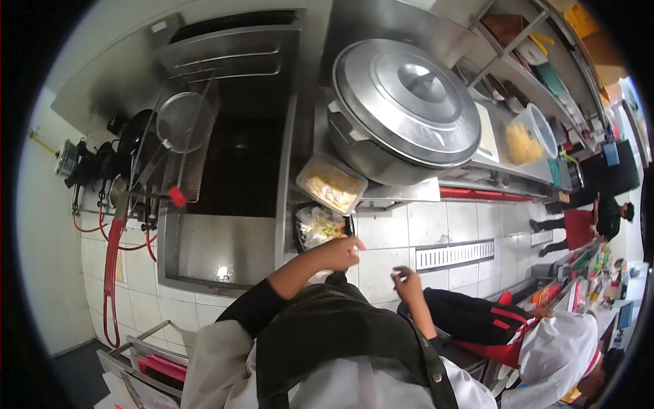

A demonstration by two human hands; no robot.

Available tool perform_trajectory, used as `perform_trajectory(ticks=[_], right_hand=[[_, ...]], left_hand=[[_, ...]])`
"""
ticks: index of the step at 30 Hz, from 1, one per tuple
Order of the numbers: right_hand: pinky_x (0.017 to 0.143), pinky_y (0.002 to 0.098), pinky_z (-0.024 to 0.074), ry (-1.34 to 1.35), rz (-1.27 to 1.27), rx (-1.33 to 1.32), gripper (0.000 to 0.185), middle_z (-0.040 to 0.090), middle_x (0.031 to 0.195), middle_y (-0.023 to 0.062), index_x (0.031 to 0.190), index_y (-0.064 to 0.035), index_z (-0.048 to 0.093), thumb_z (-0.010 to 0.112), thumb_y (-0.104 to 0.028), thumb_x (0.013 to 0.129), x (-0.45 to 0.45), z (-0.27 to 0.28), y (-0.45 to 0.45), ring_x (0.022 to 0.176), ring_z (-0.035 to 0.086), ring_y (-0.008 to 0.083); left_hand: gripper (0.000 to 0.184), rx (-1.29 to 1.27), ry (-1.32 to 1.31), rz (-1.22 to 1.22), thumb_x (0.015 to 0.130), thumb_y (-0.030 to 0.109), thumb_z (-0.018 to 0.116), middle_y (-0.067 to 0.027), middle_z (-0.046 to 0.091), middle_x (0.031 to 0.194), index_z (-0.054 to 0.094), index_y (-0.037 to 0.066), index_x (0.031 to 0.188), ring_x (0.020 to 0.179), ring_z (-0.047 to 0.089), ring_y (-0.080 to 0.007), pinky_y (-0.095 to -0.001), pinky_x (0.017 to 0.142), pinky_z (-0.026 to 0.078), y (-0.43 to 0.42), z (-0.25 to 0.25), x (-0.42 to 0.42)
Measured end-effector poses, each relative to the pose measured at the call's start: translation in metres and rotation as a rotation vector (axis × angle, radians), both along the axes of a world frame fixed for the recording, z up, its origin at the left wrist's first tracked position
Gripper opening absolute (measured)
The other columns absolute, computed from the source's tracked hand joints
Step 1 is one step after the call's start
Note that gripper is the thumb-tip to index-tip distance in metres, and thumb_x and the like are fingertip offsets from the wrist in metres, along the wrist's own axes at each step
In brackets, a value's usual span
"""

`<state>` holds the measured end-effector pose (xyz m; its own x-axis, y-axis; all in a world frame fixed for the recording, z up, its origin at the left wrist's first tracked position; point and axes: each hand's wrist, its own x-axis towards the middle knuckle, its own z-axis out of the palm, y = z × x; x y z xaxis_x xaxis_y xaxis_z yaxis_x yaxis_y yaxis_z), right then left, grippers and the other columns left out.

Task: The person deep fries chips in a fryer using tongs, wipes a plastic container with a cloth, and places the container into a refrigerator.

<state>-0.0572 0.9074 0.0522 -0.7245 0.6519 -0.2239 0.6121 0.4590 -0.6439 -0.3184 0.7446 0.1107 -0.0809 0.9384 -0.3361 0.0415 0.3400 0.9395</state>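
Note:
My left hand (338, 253) is closed, fingers curled in; whatever it may hold is hidden. It hovers at the edge of a black bin (298, 235), which holds scraps and crumpled clear plastic (320, 226). My right hand (409, 285) is held in front of my apron (327, 334) with its fingers bent together, and I cannot make out anything in them. Just beyond the bin sits a clear plastic tub (332, 184) with pale yellow food inside. A large lidded metal pot (409, 102) stands beside the tub.
On my left is a steel fryer (235, 146) with a wire basket and a round strainer (182, 123). A drain grate (455, 257) crosses the tiled floor. A person in white (555, 354) stands close on my right; another in black (610, 219) is farther off.

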Motion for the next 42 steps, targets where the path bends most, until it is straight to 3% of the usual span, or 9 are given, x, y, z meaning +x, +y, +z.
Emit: perform_trajectory(ticks=[4,8,13,19,22,25,27,32,42], right_hand=[[0.053,0.0296,0.0475,-0.084,-0.045,-0.234,0.027,0.064,0.074,0.0121,0.106,0.0,0.061,0.064,-0.016,0.084,0.018,-0.012,-0.006,0.057,0.063,0.0167],[0.053,0.0304,0.0461,-0.099,-0.055,-0.416,0.029,0.065,0.076,0.0129,0.107,-0.0018,0.061,0.065,-0.018,0.083,0.019,-0.013,0.024,0.055,0.06,0.0171],[0.059,0.0358,0.0479,-0.222,-0.131,-0.329,0.027,0.066,0.078,0.0164,0.104,-0.002,0.062,0.064,-0.018,0.082,0.043,-0.022,0.081,0.062,0.063,0.0267],[0.057,0.0363,0.047,-0.283,-0.132,-0.312,0.026,0.065,0.077,0.0175,0.102,-0.0011,0.062,0.063,-0.018,0.082,0.082,-0.063,0.116,0.061,0.062,0.0276],[0.056,0.0365,0.0467,-0.288,-0.14,-0.348,0.025,0.065,0.077,0.018,0.101,-0.0006,0.062,0.063,-0.017,0.083,0.081,-0.06,0.128,0.06,0.062,0.027],[0.057,0.0363,0.0467,-0.272,-0.119,-0.331,0.025,0.064,0.076,0.0179,0.101,0.0001,0.061,0.062,-0.017,0.083,0.071,-0.061,0.142,0.06,0.062,0.0267],[0.057,0.0355,0.0467,-0.303,-0.159,-0.357,0.023,0.064,0.075,0.0175,0.101,0.0003,0.061,0.062,-0.016,0.084,0.059,-0.056,0.149,0.059,0.062,0.0269],[0.058,0.0356,0.0463,-0.234,-0.147,-0.326,0.021,0.063,0.074,0.0175,0.099,0.0002,0.061,0.061,-0.015,0.084,0.061,-0.072,0.154,0.061,0.062,0.0271],[0.057,0.0374,0.0456,-0.233,-0.128,-0.312,0.018,0.062,0.072,0.0159,0.098,-0.0018,0.061,0.063,-0.012,0.082,0.058,-0.076,0.143,0.061,0.061,0.0301]], left_hand=[[0.039,-0.154,0.177,0.206,0.074,0.018,0.069,-0.0139,0.066,0.084,0.059,-0.003,0.105,0.076,0.063,-0.0194,-0.0304,0.066,0.048,0.113,-0.202,-0.013],[0.034,-0.337,0.534,0.497,0.066,0.014,0.063,-0.0239,0.064,0.094,0.063,0.0,0.098,0.091,0.062,-0.0379,-0.0403,0.079,0.05,0.151,-0.24,-0.061],[0.035,-0.479,0.645,0.931,0.072,0.02,0.063,-0.0235,0.063,0.099,0.062,0.002,0.102,0.097,0.059,-0.0388,-0.0434,0.083,0.048,0.161,-0.322,-0.148],[0.038,-0.571,1.065,0.911,0.08,0.03,0.06,-0.0183,0.063,0.103,0.062,0.002,0.105,0.101,0.057,-0.0344,-0.0417,0.089,0.044,0.17,-0.406,-0.2],[0.027,-0.403,1.424,0.752,0.074,0.024,0.06,-0.0215,0.064,0.092,0.065,0.0,0.085,0.087,0.061,-0.0364,-0.0442,0.078,0.048,0.171,-0.404,-0.209],[0.025,-0.084,1.463,0.915,0.076,0.025,0.058,-0.0185,0.064,0.092,0.066,0.002,0.083,0.087,0.061,-0.0345,-0.0427,0.079,0.048,0.175,-0.393,-0.213],[0.022,-0.242,1.651,0.743,0.076,0.023,0.057,-0.0165,0.064,0.092,0.066,0.004,0.084,0.088,0.061,-0.0333,-0.042,0.08,0.048,0.174,-0.392,-0.209],[0.019,-0.169,1.33,0.798,0.075,0.017,0.054,-0.0147,0.064,0.089,0.066,0.006,0.086,0.09,0.06,-0.0344,-0.0423,0.082,0.046,0.175,-0.377,-0.205],[0.019,-0.11,1.466,0.381,0.07,0.019,0.06,-0.0167,0.064,0.087,0.067,0.006,0.082,0.091,0.059,-0.0352,-0.0486,0.085,0.043,0.168,-0.367,-0.224]])
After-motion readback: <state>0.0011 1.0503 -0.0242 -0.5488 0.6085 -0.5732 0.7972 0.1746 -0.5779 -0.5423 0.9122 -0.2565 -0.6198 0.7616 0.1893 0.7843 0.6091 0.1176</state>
